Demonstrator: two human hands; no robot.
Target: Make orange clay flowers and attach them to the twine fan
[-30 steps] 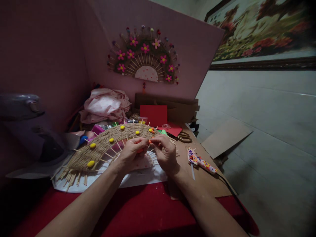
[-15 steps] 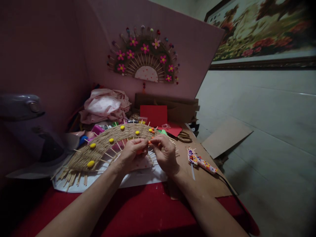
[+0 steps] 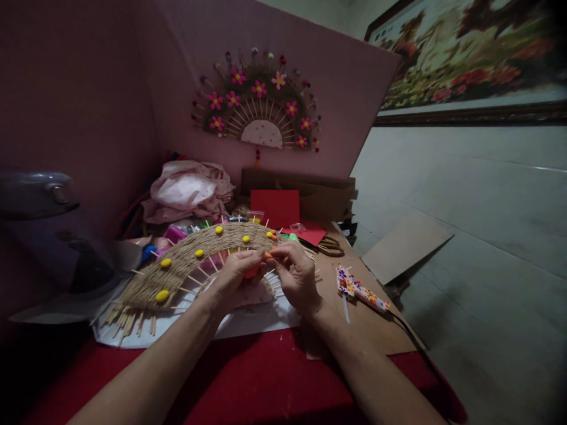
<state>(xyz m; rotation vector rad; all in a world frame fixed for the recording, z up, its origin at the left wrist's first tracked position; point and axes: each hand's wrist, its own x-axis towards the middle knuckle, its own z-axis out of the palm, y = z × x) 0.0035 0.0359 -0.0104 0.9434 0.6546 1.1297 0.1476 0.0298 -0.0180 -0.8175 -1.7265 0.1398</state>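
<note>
Both hands meet over a woven twine fan (image 3: 186, 274) with wooden stick ribs and several yellow dots. My left hand (image 3: 241, 270) is closed around a lump of orange clay (image 3: 251, 271), mostly covered by its fingers. In a pinch, my right hand (image 3: 296, 274) has a small orange piece of clay (image 3: 268, 255) between thumb and fingertips, touching the left fingertips. Small orange petals (image 3: 273, 236) sit beside the yellow dot at the fan's upper right. The fan's pale spotted centre (image 3: 254, 295) is partly hidden behind the hands.
A flower-patterned glue gun (image 3: 361, 289) with a cord lies on cardboard (image 3: 376, 330) at right. Red paper (image 3: 274, 206) and bunched pink cloth (image 3: 190, 189) are behind. A finished flowered fan (image 3: 261, 106) stands against the pink board. A purple appliance (image 3: 44, 236) is at left.
The hands stay almost in place, fingertips still together at the orange clay. The whole view has shifted very slightly.
</note>
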